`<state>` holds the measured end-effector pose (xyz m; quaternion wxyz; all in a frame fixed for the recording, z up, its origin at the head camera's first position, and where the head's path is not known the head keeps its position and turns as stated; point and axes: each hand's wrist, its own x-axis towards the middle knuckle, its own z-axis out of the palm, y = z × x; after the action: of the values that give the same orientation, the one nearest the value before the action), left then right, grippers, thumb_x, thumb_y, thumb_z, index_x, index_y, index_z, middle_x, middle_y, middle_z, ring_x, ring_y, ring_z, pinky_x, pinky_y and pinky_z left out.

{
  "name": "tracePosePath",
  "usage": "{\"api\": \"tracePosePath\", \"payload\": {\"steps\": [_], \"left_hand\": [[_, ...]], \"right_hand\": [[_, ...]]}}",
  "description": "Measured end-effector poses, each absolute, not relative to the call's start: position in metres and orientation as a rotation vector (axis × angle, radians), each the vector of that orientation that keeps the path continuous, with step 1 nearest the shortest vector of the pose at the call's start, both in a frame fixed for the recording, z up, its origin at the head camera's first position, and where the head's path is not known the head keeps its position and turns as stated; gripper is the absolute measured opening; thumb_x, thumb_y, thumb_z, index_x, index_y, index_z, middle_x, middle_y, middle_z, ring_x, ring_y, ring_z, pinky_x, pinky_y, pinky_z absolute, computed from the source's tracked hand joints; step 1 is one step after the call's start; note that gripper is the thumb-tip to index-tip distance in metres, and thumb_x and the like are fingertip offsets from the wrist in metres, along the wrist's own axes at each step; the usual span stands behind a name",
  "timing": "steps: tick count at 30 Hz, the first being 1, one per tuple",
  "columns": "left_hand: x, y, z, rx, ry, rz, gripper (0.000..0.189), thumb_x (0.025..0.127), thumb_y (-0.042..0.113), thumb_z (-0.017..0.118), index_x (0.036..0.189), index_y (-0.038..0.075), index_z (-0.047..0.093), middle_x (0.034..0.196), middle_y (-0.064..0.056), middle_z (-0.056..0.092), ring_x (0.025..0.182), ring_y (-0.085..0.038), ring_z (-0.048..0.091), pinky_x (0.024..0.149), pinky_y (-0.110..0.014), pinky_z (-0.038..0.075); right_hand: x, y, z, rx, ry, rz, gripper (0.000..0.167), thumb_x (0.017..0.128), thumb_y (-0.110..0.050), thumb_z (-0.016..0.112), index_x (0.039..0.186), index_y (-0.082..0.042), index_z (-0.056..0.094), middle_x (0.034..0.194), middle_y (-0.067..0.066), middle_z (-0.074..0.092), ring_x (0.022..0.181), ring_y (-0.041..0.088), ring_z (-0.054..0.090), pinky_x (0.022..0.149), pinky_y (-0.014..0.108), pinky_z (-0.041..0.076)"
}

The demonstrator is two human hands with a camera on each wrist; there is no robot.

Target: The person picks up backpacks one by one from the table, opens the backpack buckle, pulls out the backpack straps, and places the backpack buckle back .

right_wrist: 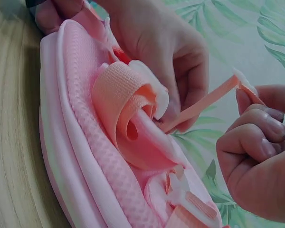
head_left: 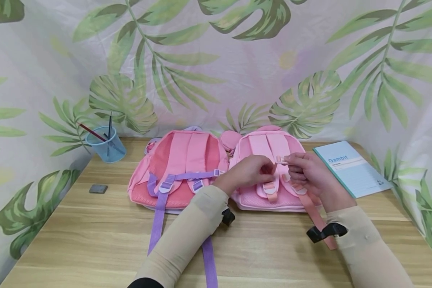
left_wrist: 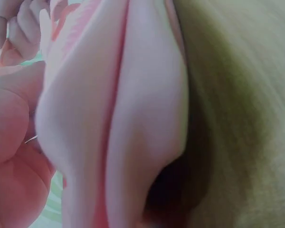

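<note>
The pink backpack [head_left: 245, 200] on the right lies with its straps upward, beneath both hands. My right hand [head_left: 307, 172] pinches a small white buckle [head_left: 281, 161] on a thin orange strap. In the right wrist view the thin orange strap [right_wrist: 204, 105] runs taut from that buckle to my left hand [right_wrist: 175, 57], whose thumb and fingers pinch its other end. Beside the left fingers sits a white slider [right_wrist: 154, 88] with a loop of wide orange webbing [right_wrist: 115, 90]. The left wrist view is mostly filled by the bag's pale pink edge [left_wrist: 142, 85].
Left of it lies a coral-pink backpack [head_left: 138, 184] with purple straps [head_left: 159, 218] hanging toward the front edge. A blue mesh pen cup [head_left: 111, 150] stands at the back left, with a grey eraser-like block [head_left: 98, 189] nearer. At the right is a light-blue notebook [head_left: 356, 168].
</note>
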<state>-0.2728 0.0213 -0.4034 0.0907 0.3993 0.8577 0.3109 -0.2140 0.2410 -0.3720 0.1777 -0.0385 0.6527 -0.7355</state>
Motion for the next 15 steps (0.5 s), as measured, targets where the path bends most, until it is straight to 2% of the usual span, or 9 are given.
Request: {"api": "tracePosePath", "payload": {"steps": [4, 8, 15], "left_hand": [[-0.272, 0.016, -0.397, 1.125, 2.519, 1.040, 0.027, 0.100, 0.029, 0.080, 0.117, 0.008, 0.075, 0.106, -0.001, 0.076, 0.096, -0.009, 0.065, 0.090, -0.021, 0.051], [-0.270, 0.014, -0.384, 1.167, 2.512, 1.146, 0.033, 0.101, 0.028, 0.079, 0.126, 0.007, 0.073, 0.111, -0.003, 0.075, 0.100, -0.012, 0.066, 0.091, -0.022, 0.052], [-0.268, 0.016, -0.367, 1.256, 2.520, 1.142, 0.030, 0.104, 0.024, 0.075, 0.127, 0.005, 0.074, 0.108, -0.006, 0.075, 0.099, -0.014, 0.067, 0.090, -0.022, 0.053]], "right_hand": [[-0.213, 0.242, -0.373, -0.102, 1.860, -2.064, 0.038, 0.114, -0.014, 0.048, 0.080, -0.018, 0.065, 0.061, -0.007, 0.033, 0.053, 0.015, 0.023, 0.054, 0.030, 0.017], [-0.213, 0.243, -0.373, -0.071, 1.884, -2.037, 0.036, 0.114, -0.017, 0.051, 0.081, -0.018, 0.065, 0.062, -0.007, 0.036, 0.053, 0.014, 0.024, 0.053, 0.028, 0.018], [-0.213, 0.244, -0.371, -0.046, 1.922, -1.986, 0.032, 0.115, -0.024, 0.052, 0.086, -0.016, 0.063, 0.065, -0.007, 0.038, 0.053, 0.011, 0.029, 0.051, 0.023, 0.026]]}}
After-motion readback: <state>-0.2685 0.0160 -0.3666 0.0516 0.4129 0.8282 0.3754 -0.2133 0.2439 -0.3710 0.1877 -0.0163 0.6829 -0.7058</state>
